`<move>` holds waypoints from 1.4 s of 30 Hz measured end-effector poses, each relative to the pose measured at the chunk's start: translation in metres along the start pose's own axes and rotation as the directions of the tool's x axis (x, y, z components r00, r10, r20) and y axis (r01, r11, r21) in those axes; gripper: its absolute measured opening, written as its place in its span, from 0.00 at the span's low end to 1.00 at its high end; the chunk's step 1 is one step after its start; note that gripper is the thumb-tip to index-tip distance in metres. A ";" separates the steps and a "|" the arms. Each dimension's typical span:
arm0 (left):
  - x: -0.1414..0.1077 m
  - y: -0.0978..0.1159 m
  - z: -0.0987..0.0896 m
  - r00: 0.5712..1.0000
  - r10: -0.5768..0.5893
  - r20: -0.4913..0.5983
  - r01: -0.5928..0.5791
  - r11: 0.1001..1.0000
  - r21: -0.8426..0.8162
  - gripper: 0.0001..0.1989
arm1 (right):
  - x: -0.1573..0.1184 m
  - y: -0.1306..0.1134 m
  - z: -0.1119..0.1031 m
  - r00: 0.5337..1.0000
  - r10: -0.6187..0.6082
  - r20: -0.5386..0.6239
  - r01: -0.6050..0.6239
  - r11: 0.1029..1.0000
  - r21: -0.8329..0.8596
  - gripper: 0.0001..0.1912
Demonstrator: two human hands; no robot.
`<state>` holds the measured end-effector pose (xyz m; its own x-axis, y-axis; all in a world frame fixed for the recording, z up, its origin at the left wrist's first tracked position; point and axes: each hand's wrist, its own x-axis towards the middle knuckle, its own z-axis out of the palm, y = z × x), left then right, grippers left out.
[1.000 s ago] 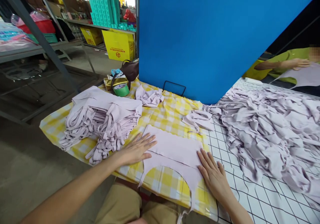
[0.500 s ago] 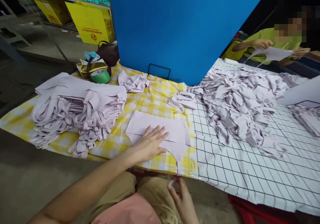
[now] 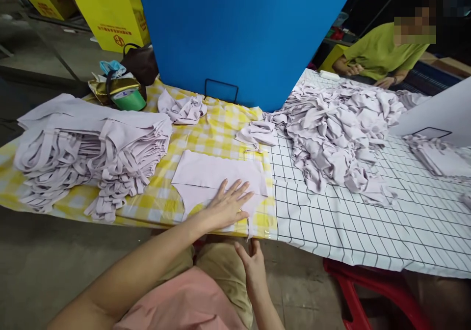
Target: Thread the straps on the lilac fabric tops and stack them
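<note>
A pale lilac garment [image 3: 217, 170] lies flat on the yellow checked cloth [image 3: 221, 123], a strap hanging toward the table's front edge. My left hand [image 3: 230, 205] rests on its lower right part, palm down with fingers spread. Below the front edge, near the strap's end, is my right hand [image 3: 252, 263], thumb and fingers apart and nothing visible between them. On the left stands a thick stack of similar garments [image 3: 99, 133] with straps dangling. A small crumpled piece [image 3: 182, 108] lies behind, another [image 3: 257, 132] to the right.
A blue panel [image 3: 235, 35] stands at the back. Right of it, a large garment heap [image 3: 331, 128] lies on the white grid cloth [image 3: 331, 232]. Green tape [image 3: 128, 99] and a dark bag [image 3: 142, 65] sit back left. A person in green [image 3: 382, 50] sits beyond; a red stool [image 3: 353, 295] is below.
The view has shifted, moving the table left and up. My left hand has slid toward the garment's lower right. My right hand has come away from the strap. The other person's hands have lowered.
</note>
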<state>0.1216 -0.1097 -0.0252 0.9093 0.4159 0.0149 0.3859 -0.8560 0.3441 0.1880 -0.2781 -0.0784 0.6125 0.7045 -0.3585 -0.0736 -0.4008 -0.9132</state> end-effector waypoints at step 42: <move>-0.013 0.067 -0.045 0.995 -0.023 0.096 0.097 0.411 -0.907 0.15 | 0.009 -0.164 -0.083 0.726 -0.172 0.666 0.642 0.519 -0.565 0.14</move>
<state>0.1282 -0.1585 0.0402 0.9109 0.4043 -0.0831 0.1052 -0.0328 0.9939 0.2711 -0.2545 0.0841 -0.0672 0.9704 -0.2321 0.7994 -0.0869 -0.5945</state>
